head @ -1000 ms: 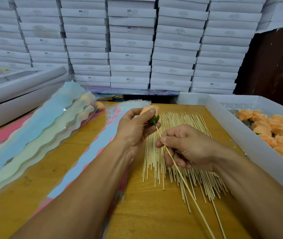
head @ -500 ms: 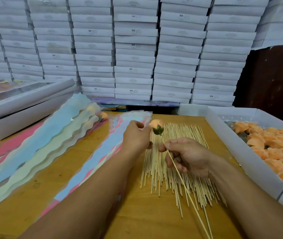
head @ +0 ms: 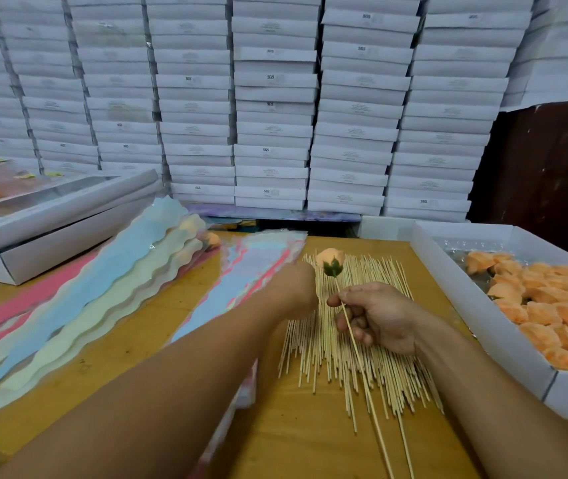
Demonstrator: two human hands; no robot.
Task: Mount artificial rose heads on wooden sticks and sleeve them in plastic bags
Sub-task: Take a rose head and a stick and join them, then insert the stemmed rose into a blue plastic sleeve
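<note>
A thin wooden stick [head: 351, 326] is pinched between the thumb and curled fingers of the right hand [head: 376, 316], and an orange rose head [head: 330, 258] with green sepals is seen mounted on its far tip, raised above the pile of loose sticks [head: 351, 354] spread on the wooden table [head: 130, 344]. The stick's near end is angled down toward the lower edge of the view. The left hand [head: 294, 288] is reached out over the stack of pastel plastic bags [head: 251, 271] just left of the stick pile; its fingers are blurred, so whether they are spread or pinching a bag cannot be told. A 2nd, larger fan of wavy-edged bags [head: 103, 299] is laid further left, with another rose [head: 211, 239] seen at its far end. At the right, a white tray [head: 476, 326] filled with orange rose heads [head: 545, 305] is set on the table. Flat white boxes [head: 275, 108] are stacked behind, and 1 open box [head: 44, 219] is placed at the left.
</note>
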